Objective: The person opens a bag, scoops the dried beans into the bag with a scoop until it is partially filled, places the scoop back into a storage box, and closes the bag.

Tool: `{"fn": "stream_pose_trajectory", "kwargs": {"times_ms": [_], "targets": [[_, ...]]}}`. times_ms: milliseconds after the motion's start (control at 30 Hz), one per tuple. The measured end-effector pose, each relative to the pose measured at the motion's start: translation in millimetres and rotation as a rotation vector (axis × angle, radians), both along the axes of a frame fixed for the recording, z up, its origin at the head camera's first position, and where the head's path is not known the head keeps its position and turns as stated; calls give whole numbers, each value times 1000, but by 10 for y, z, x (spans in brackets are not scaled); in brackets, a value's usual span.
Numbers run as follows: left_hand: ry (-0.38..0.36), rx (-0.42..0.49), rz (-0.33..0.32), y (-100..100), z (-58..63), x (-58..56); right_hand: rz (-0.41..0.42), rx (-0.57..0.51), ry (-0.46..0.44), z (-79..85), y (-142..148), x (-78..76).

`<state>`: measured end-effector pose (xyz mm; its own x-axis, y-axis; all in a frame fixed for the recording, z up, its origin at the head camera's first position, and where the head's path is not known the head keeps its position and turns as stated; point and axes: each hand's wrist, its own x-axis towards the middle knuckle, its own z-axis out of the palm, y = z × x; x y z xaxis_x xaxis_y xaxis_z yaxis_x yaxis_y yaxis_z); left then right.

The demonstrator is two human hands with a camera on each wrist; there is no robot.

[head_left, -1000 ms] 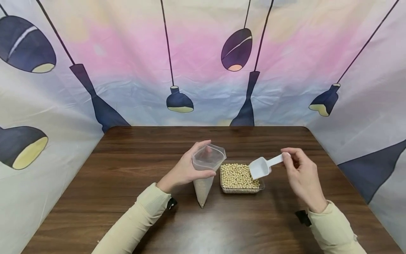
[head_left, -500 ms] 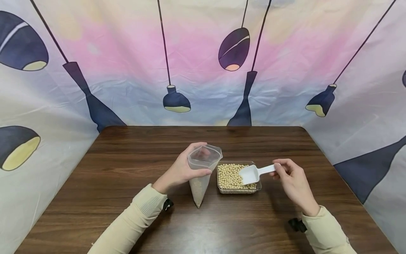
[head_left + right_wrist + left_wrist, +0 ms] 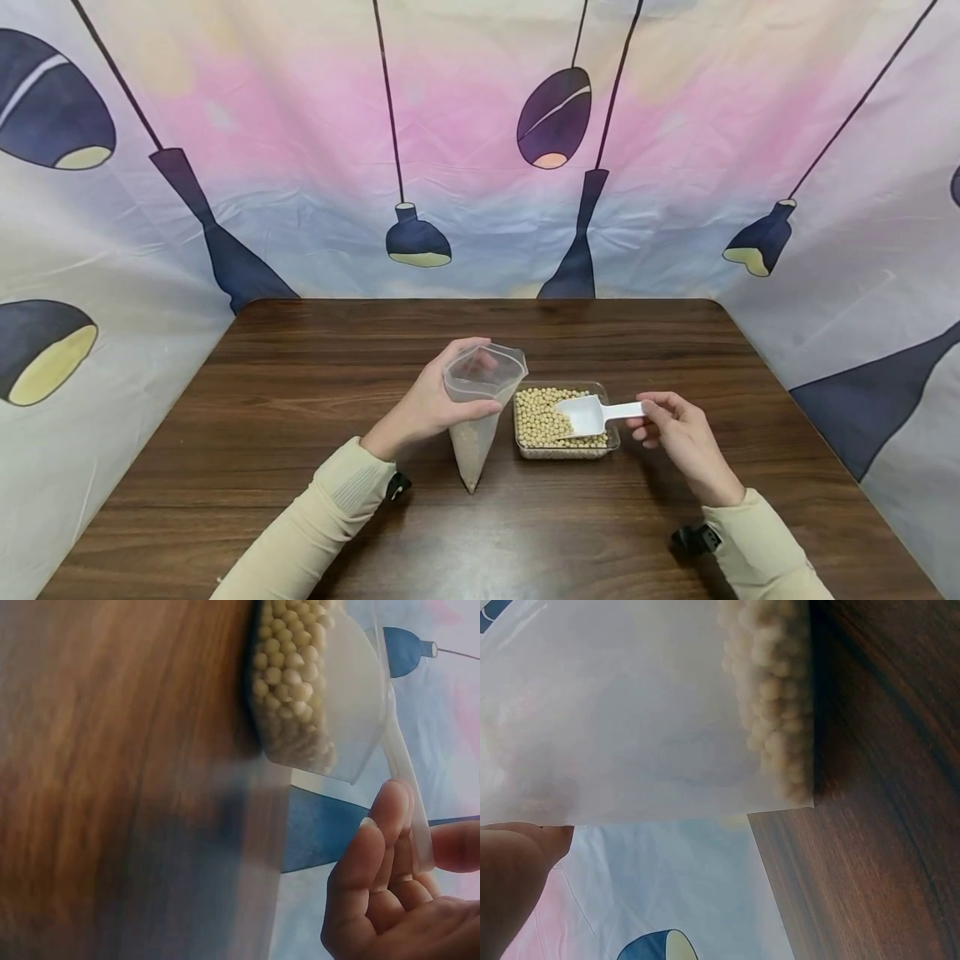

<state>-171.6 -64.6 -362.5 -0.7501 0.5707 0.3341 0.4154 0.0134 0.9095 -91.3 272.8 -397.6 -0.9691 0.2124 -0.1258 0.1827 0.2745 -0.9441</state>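
My left hand [image 3: 435, 400] grips a frosted plastic pouch [image 3: 474, 446] near its mouth, which is spread wide. Soybeans [image 3: 780, 705] lie along the bottom of the pouch in the left wrist view. To the right of it, a clear rectangular container [image 3: 567, 453] of soybeans [image 3: 538, 412] stands on the table. My right hand [image 3: 686, 442] pinches the handle of a white scoop [image 3: 583, 415] between thumb and fingers. The scoop's front edge is in among the beans, its handle reaching over the container's right rim. In the right wrist view the handle [image 3: 409, 787] shows between thumb and fingertips.
The dark wood table [image 3: 337, 358] extends on every side of the pouch and container. A cloth backdrop [image 3: 480, 150] printed with hanging lamps rises behind the table and at both sides. Black straps sit at both wrists.
My right hand has come down and to the left, moving the scoop from above the container's right side into the beans. My left hand keeps its grip on the pouch.
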Motion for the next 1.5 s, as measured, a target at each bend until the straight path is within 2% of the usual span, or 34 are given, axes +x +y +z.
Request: {"fn": "stream_pose_trajectory", "kwargs": {"times_ms": [133,367,633,800,1033,1300,1500], "targets": [[11,21,-13,9,68,40,10,-45,-17,-55,12,-4],[47,11,2,-9,-137,-85,31,-114,-35,-119,60,-28],[50,-16,10,-59,-145,-89,43,-173,-80,-152,127,-47],[44,-23,13,-46,-154,-102,53,-228,-68,-129,153,-42],[29,-7,8,2,-158,-99,55,-337,-1,30,210,3],[29,-45,9,5,-146,-82,111,-521,191,345,157,2],[44,-44,-6,20,-152,-95,166,-560,284,586,47,-31]]}}
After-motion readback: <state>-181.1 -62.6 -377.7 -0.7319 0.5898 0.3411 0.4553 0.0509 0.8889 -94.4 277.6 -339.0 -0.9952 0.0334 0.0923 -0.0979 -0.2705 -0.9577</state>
